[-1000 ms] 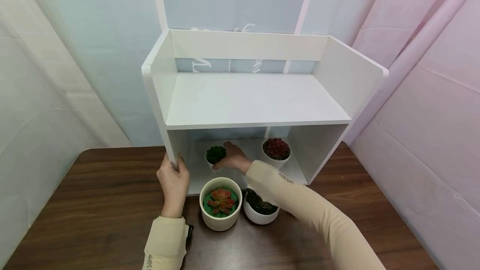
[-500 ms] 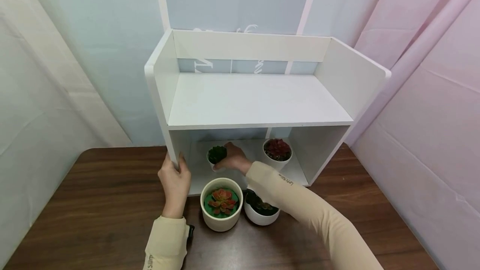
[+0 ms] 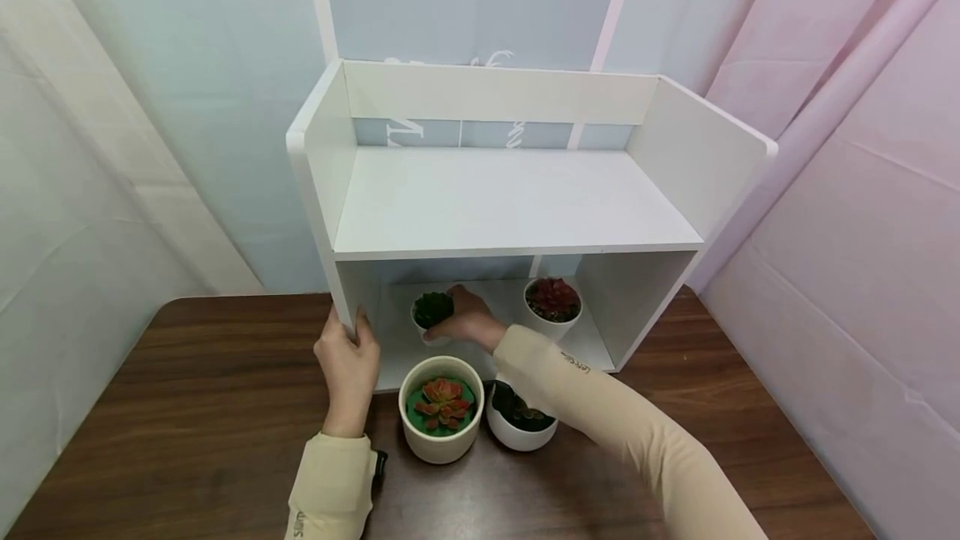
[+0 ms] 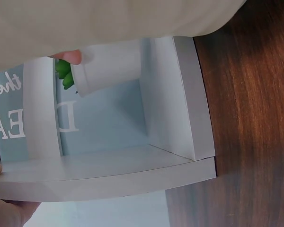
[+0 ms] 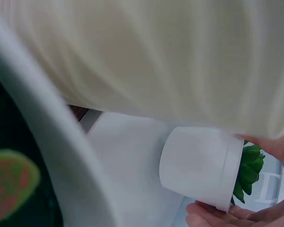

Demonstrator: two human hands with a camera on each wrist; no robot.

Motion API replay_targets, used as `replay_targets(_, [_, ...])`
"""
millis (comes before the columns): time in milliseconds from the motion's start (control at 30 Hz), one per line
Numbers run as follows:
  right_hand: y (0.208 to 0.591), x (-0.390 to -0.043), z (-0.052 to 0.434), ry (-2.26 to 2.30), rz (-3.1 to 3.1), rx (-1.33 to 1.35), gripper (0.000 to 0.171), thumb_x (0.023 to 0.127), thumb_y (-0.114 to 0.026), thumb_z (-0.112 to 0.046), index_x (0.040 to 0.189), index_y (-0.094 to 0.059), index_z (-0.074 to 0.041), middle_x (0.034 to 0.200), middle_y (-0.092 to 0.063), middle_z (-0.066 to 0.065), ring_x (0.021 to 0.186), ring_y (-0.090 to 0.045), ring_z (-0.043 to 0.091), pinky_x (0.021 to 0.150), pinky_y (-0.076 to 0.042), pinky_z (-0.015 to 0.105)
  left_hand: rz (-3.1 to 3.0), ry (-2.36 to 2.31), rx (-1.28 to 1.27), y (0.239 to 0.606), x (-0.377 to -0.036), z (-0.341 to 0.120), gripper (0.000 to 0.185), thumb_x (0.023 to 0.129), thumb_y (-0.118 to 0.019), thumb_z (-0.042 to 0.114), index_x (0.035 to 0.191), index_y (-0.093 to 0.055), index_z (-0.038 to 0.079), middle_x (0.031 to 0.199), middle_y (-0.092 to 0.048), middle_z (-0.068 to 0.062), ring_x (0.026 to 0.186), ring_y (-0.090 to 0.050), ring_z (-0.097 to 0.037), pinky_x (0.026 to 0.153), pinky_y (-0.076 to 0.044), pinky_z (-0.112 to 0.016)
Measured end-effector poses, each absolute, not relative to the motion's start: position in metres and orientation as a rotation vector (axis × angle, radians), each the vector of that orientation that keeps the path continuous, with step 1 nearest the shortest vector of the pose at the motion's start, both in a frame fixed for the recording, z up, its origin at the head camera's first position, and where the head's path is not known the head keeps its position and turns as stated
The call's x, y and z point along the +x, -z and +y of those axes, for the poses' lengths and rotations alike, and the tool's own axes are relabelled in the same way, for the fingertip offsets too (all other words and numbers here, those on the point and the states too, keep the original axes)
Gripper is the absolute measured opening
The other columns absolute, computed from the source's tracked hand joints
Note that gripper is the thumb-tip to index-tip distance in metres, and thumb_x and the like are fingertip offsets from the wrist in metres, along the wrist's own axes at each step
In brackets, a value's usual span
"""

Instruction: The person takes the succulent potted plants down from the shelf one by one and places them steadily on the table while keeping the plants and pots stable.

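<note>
My right hand (image 3: 471, 317) reaches into the lower compartment of a white two-tier shelf (image 3: 517, 198). Its thumb and fingers grip a small potted succulent (image 3: 432, 309), green in a white pot, near the pot's rim. In the right wrist view that white pot (image 5: 199, 163) lies between thumb and fingers, its base close to the bottom board. With the thumb inside and fingers outside, my left hand (image 3: 347, 363) holds the front edge of the shelf's left side panel (image 3: 321, 173). The left wrist view also shows the pot (image 4: 111, 66) beyond that panel.
A red succulent in a white pot (image 3: 551, 326) stands at the right of the lower compartment. In front of the shelf, a cream pot (image 3: 441, 447) with a reddish succulent and a white bowl-shaped pot (image 3: 521, 438) stand on the brown wooden table (image 3: 225, 407); the right sleeve overlaps the latter.
</note>
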State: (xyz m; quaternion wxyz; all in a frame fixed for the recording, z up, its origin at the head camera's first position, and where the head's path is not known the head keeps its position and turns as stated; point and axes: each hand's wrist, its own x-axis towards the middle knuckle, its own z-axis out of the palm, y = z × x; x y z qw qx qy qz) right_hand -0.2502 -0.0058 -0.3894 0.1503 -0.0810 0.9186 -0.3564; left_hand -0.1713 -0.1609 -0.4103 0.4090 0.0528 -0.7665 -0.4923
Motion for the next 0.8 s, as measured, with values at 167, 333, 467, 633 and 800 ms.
replay_targets(167, [0.385,-0.249,-0.004,1.015,2.651,-0.259,0.084,0.071,-0.084,-0.029,0.139,-0.041,-0.003,0.133,-0.052,0.018,0.12,-0.052,0.033,0.097,-0.045,0.047,-1.929,1.246,0.136,0.409,-0.171,-0.161,0.026,0.093,-0.055,0.0,0.117,-0.06,-0.009,0.105,-0.066,-0.032,0.089,-0.066,-0.047,0.068,-0.052,-0.059])
replay_targets(333, [0.38,-0.248,-0.002,0.984,2.662,-0.288,0.086,0.071,-0.084,-0.031,0.141,-0.04,-0.005,0.135,-0.051,0.016,0.122,-0.051,0.033,0.098,-0.044,0.047,-1.924,1.242,0.137,0.41,-0.172,-0.161,0.025,0.093,-0.055,0.0,0.116,-0.06,-0.01,0.104,-0.066,-0.032,0.089,-0.066,-0.047,0.068,-0.051,-0.06])
replay_targets(467, [0.377,-0.244,0.001,0.999,2.657,-0.305,0.088,0.071,-0.084,-0.031,0.142,-0.039,-0.005,0.137,-0.05,0.016,0.124,-0.05,0.033,0.098,-0.044,0.047,-1.918,1.246,0.139,0.41,-0.172,-0.161,0.025,0.092,-0.055,-0.002,0.115,-0.06,-0.011,0.104,-0.066,-0.033,0.091,-0.065,-0.047,0.068,-0.051,-0.06])
replay_targets(633, [0.373,-0.238,0.006,1.033,2.644,-0.334,0.089,0.072,-0.083,-0.032,0.144,-0.037,-0.005,0.14,-0.048,0.016,0.126,-0.048,0.034,0.098,-0.044,0.049,-1.919,1.25,0.152,0.411,-0.173,-0.161,0.025,0.092,-0.054,-0.003,0.114,-0.06,-0.011,0.105,-0.066,-0.032,0.092,-0.066,-0.047,0.068,-0.051,-0.06])
replay_targets(800, [0.37,-0.234,0.01,1.069,2.632,-0.336,0.088,0.074,-0.082,-0.033,0.145,-0.037,-0.009,0.144,-0.045,0.014,0.13,-0.045,0.033,0.101,-0.041,0.049,-1.923,1.257,0.154,0.41,-0.171,-0.161,0.024,0.092,-0.055,-0.002,0.114,-0.06,-0.01,0.106,-0.066,-0.031,0.093,-0.066,-0.046,0.069,-0.051,-0.06])
